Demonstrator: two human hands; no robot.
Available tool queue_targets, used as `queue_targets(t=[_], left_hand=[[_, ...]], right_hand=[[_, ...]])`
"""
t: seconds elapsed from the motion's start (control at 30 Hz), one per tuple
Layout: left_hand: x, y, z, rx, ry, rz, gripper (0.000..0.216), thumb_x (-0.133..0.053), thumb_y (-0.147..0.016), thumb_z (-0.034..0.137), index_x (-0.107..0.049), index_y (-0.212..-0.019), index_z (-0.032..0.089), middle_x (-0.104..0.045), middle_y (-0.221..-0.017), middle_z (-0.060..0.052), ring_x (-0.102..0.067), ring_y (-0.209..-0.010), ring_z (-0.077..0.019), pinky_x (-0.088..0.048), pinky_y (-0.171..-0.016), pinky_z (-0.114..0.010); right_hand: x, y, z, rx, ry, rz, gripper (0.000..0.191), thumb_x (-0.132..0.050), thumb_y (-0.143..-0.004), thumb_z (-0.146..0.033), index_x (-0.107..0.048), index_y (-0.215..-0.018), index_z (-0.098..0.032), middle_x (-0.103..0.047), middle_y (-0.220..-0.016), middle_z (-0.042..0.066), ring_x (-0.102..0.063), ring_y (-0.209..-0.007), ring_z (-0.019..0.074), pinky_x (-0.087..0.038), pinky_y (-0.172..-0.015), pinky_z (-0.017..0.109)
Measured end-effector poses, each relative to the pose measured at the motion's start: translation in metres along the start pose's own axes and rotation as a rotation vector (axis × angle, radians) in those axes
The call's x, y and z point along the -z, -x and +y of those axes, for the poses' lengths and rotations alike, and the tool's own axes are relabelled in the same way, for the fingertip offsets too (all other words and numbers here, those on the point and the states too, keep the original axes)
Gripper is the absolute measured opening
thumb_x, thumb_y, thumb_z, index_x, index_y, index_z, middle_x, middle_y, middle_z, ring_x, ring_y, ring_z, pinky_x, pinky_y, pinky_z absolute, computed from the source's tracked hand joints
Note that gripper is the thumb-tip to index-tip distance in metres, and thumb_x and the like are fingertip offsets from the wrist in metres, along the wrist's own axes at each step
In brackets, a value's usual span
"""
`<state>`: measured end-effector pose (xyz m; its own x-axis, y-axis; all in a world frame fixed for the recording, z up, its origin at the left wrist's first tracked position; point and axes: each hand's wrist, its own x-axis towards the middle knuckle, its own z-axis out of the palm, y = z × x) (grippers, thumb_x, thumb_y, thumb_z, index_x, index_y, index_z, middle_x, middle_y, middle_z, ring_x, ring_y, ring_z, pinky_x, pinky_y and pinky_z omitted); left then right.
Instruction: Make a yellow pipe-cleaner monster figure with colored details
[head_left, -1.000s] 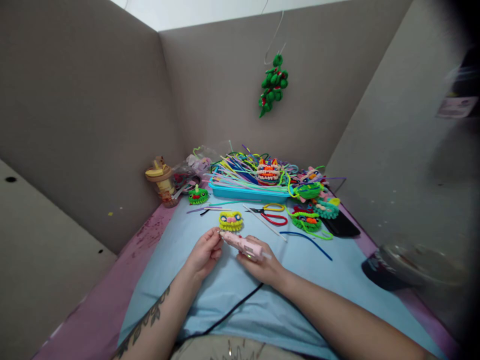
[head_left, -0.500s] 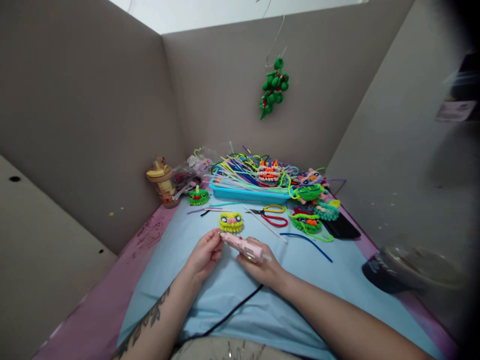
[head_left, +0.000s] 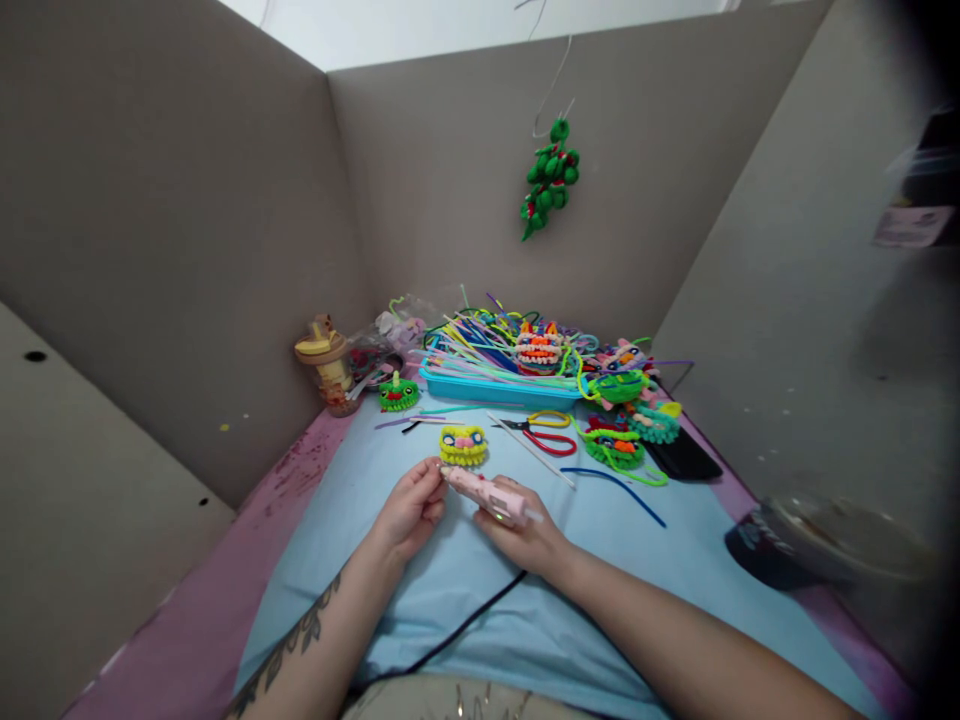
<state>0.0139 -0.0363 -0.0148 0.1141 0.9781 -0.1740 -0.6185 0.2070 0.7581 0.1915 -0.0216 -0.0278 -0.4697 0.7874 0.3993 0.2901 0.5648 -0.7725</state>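
My right hand (head_left: 525, 532) is wrapped round a pink hot glue gun (head_left: 486, 492), a glue stick poking from its back end and a small green light on its side. Its nozzle points left and meets the fingertips of my left hand (head_left: 412, 505). Those fingers are pinched together at the nozzle; whatever they hold is too small to make out. Just beyond the nozzle sits a yellow pipe-cleaner face (head_left: 463, 446) with blue-and-white eyes and a pink middle. A black cord (head_left: 472, 618) runs from below the right hand toward my lap.
Behind lies a blue tray (head_left: 499, 388) heaped with pipe cleaners. Scissors (head_left: 544, 436) with red and yellow handles, a white stick (head_left: 531, 450) and a blue pipe cleaner (head_left: 619, 485) lie to the right. A green pipe-cleaner face (head_left: 398, 394), a cup (head_left: 330, 370) and a black phone (head_left: 686, 455) stand around.
The whole view has shifted very slightly. Both hands and the glue gun keep the same pose, nozzle at the left fingertips.
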Motion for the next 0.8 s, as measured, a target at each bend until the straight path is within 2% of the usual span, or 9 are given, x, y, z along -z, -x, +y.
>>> queue_targets(t=[0.8], left_hand=[[0.0019,-0.0010,-0.0001,-0.011,0.051,0.025,0.031,-0.075,-0.064,0.027,-0.051,-0.079,0.014,-0.034,-0.061,0.007,-0.022,-0.044,-0.0013,-0.012,-0.035,-0.012]], right_hand=[[-0.0021,0.0001,0.0009,-0.017,-0.039,0.017,0.011,-0.054,-0.071,-0.015,-0.047,-0.065,-0.020,-0.048,-0.064,-0.002,-0.049,-0.058,0.0113,-0.042,-0.056,0.022]])
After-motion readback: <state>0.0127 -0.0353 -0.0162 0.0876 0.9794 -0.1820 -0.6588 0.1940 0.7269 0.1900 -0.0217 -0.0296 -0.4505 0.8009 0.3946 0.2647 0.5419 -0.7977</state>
